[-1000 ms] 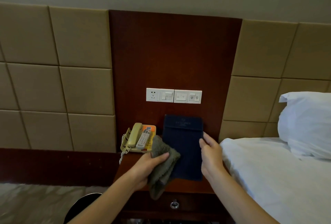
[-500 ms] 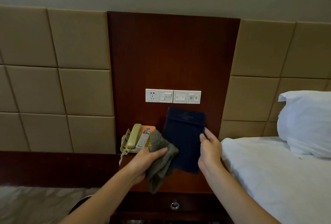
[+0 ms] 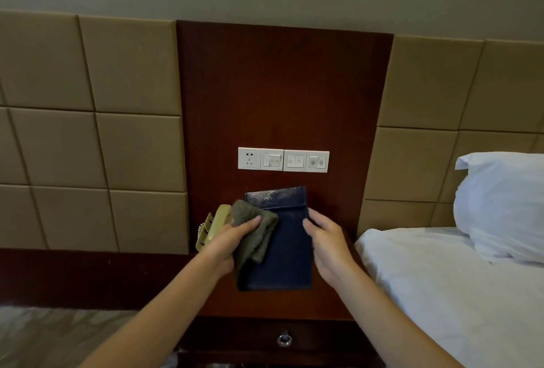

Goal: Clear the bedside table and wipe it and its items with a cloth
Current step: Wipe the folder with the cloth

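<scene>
**Count and condition: one folder, one cloth, two hands**

We count two hands, one cloth, one folder, one telephone, one pillow and one drawer knob.

The left hand (image 3: pixel 232 238) has a closed grip on the bunched grey-green cloth (image 3: pixel 256 233), which lies against the upper left of the folder (image 3: pixel 287 255). The right hand (image 3: pixel 326 241) grips the folder's right edge, with the fingers curled round it.

The folder is dark blue and rectangular, with a grainy cover. A flap is folded across its top, and the flap shows a pale speckled sheen. The folder is upright with a slight tilt, over the back of the bench (image 3: pixel 273 304). We cannot tell whether its lower edge touches the wood.

The yellow telephone (image 3: pixel 214 227) stands at the bench's left rear, partly hidden by the left hand. The knob (image 3: pixel 284 339) is on the drawer front below. The white pillow (image 3: pixel 500 205) lies on the bed (image 3: pixel 441 294) to the right.
</scene>
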The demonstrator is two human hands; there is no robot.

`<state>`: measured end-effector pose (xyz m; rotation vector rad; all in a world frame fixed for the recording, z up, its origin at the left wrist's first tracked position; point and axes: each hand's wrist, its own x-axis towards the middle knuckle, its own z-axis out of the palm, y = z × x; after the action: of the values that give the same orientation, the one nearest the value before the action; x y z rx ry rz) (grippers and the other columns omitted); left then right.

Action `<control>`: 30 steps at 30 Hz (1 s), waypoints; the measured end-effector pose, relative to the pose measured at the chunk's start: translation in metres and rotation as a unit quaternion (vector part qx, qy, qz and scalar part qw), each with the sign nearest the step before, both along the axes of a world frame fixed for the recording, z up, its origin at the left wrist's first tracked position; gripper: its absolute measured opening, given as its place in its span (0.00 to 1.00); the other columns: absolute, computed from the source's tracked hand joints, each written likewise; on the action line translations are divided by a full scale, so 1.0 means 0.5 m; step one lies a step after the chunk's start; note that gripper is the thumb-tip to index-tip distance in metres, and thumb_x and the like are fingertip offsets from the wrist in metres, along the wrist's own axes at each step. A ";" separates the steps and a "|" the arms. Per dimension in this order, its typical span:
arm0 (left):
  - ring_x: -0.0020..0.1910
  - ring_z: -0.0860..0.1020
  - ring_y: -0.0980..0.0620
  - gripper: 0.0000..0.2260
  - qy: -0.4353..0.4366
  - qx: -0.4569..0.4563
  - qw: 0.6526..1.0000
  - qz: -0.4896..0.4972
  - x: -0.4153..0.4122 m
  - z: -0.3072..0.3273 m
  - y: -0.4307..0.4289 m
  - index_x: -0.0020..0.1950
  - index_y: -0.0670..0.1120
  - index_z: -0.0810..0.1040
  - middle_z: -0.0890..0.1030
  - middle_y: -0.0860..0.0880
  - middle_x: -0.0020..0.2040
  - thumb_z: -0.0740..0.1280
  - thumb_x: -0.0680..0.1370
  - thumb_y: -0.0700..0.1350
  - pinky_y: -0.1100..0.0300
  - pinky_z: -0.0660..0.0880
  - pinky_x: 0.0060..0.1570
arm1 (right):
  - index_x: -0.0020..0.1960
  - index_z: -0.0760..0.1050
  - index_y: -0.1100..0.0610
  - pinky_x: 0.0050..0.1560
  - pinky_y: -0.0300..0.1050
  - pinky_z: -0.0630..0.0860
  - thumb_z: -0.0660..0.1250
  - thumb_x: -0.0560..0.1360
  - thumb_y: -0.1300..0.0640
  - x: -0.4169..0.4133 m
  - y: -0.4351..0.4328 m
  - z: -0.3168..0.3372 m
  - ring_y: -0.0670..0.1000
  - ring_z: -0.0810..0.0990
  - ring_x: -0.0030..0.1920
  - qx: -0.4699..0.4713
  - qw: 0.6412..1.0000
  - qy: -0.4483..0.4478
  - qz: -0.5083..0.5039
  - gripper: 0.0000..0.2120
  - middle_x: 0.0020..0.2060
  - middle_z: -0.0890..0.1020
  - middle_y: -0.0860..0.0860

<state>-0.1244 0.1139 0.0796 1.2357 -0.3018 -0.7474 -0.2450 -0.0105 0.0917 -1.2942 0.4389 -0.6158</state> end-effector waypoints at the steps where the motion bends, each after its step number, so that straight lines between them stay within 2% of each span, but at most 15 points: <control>1: 0.47 0.80 0.44 0.15 0.018 -0.029 0.999 0.018 -0.004 -0.001 -0.003 0.59 0.43 0.76 0.82 0.42 0.49 0.70 0.74 0.45 0.53 0.76 0.42 | 0.66 0.72 0.53 0.52 0.50 0.77 0.59 0.81 0.58 -0.001 -0.004 -0.002 0.51 0.80 0.54 0.031 0.999 -0.017 0.001 0.15 0.55 0.81 0.50; 4: 0.45 0.79 0.45 0.07 0.066 -0.128 0.986 0.083 -0.018 0.008 -0.012 0.54 0.45 0.77 0.81 0.44 0.48 0.66 0.78 0.44 0.53 0.75 0.39 | 0.67 0.67 0.44 0.65 0.59 0.68 0.62 0.73 0.40 -0.010 -0.009 -0.024 0.54 0.78 0.58 0.076 0.997 -0.007 0.013 0.24 0.61 0.77 0.49; 6: 0.48 0.79 0.45 0.10 0.061 -0.173 0.974 0.132 -0.019 0.012 -0.017 0.59 0.45 0.76 0.81 0.44 0.52 0.66 0.78 0.44 0.53 0.75 0.40 | 0.62 0.67 0.41 0.69 0.63 0.61 0.61 0.67 0.34 -0.016 0.013 -0.044 0.54 0.81 0.55 0.076 0.995 0.023 0.063 0.26 0.58 0.79 0.48; 7: 0.51 0.79 0.45 0.13 0.053 -0.183 0.970 0.154 -0.021 0.012 -0.022 0.62 0.44 0.74 0.80 0.44 0.55 0.66 0.78 0.43 0.52 0.76 0.43 | 0.60 0.67 0.41 0.68 0.63 0.61 0.61 0.66 0.33 -0.015 0.028 -0.053 0.54 0.81 0.54 0.078 0.993 0.040 0.085 0.25 0.57 0.79 0.48; 9: 0.55 0.78 0.45 0.18 0.037 -0.186 0.966 0.178 -0.030 0.004 -0.033 0.66 0.44 0.71 0.78 0.43 0.59 0.67 0.77 0.41 0.50 0.76 0.51 | 0.60 0.66 0.42 0.65 0.61 0.66 0.65 0.66 0.36 -0.002 0.058 -0.066 0.54 0.80 0.55 0.090 0.990 0.055 0.097 0.25 0.57 0.79 0.48; 11: 0.57 0.77 0.45 0.19 0.014 -0.167 0.971 0.171 -0.043 -0.004 -0.038 0.67 0.44 0.71 0.78 0.43 0.60 0.67 0.76 0.41 0.48 0.75 0.56 | 0.64 0.65 0.43 0.59 0.57 0.71 0.71 0.69 0.46 0.015 0.071 -0.076 0.54 0.78 0.55 0.121 0.990 0.030 0.069 0.27 0.58 0.78 0.48; 13: 0.56 0.78 0.46 0.18 -0.012 -0.141 0.979 0.144 -0.051 -0.009 -0.036 0.65 0.44 0.72 0.78 0.44 0.59 0.68 0.76 0.41 0.50 0.76 0.55 | 0.66 0.65 0.46 0.55 0.58 0.75 0.73 0.70 0.56 0.021 0.065 -0.080 0.55 0.78 0.56 0.149 0.988 0.001 0.041 0.29 0.58 0.78 0.50; 17: 0.52 0.78 0.47 0.13 -0.018 -0.129 0.986 0.103 -0.055 -0.018 -0.023 0.59 0.44 0.74 0.79 0.45 0.53 0.68 0.76 0.38 0.55 0.76 0.47 | 0.68 0.64 0.48 0.49 0.62 0.78 0.71 0.71 0.65 0.018 0.046 -0.087 0.58 0.79 0.56 0.147 0.988 -0.021 0.048 0.31 0.58 0.79 0.52; 22: 0.49 0.79 0.47 0.14 0.040 -0.142 0.983 0.108 -0.059 -0.030 -0.022 0.62 0.42 0.74 0.80 0.44 0.51 0.67 0.76 0.39 0.56 0.75 0.41 | 0.66 0.64 0.47 0.46 0.60 0.79 0.72 0.70 0.68 0.021 0.059 -0.089 0.58 0.79 0.54 0.154 0.986 -0.009 0.066 0.32 0.57 0.79 0.54; 24: 0.51 0.79 0.46 0.16 0.043 -0.134 0.985 0.097 -0.060 -0.032 -0.021 0.63 0.41 0.74 0.80 0.42 0.53 0.67 0.76 0.39 0.54 0.76 0.43 | 0.66 0.65 0.48 0.47 0.60 0.79 0.70 0.70 0.70 0.020 0.059 -0.089 0.58 0.79 0.53 0.133 0.990 -0.005 0.047 0.31 0.56 0.79 0.54; 26: 0.56 0.78 0.43 0.20 0.050 -0.129 0.989 0.059 -0.048 -0.032 -0.016 0.65 0.42 0.73 0.79 0.41 0.58 0.69 0.74 0.44 0.50 0.76 0.50 | 0.65 0.65 0.48 0.50 0.59 0.79 0.68 0.71 0.72 0.016 0.054 -0.080 0.57 0.80 0.54 0.108 0.993 -0.012 0.034 0.30 0.56 0.79 0.54; 28: 0.60 0.76 0.41 0.25 0.088 -0.135 0.987 0.019 -0.025 -0.030 -0.001 0.65 0.44 0.74 0.78 0.41 0.61 0.70 0.71 0.53 0.46 0.75 0.55 | 0.63 0.66 0.47 0.49 0.54 0.79 0.67 0.71 0.73 0.008 0.042 -0.068 0.54 0.79 0.54 0.083 0.996 -0.016 0.032 0.30 0.55 0.79 0.52; 30: 0.60 0.77 0.41 0.28 0.115 -0.145 0.982 0.034 0.006 -0.029 0.015 0.65 0.45 0.74 0.79 0.42 0.61 0.71 0.69 0.57 0.48 0.77 0.51 | 0.63 0.66 0.48 0.46 0.48 0.78 0.67 0.71 0.74 -0.001 0.028 -0.058 0.52 0.79 0.53 0.064 0.997 -0.010 0.036 0.30 0.55 0.79 0.51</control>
<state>-0.1216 0.1214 0.0649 0.8712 -0.1703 -0.7509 -0.2454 0.0034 0.0628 -1.1770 0.4074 -0.5310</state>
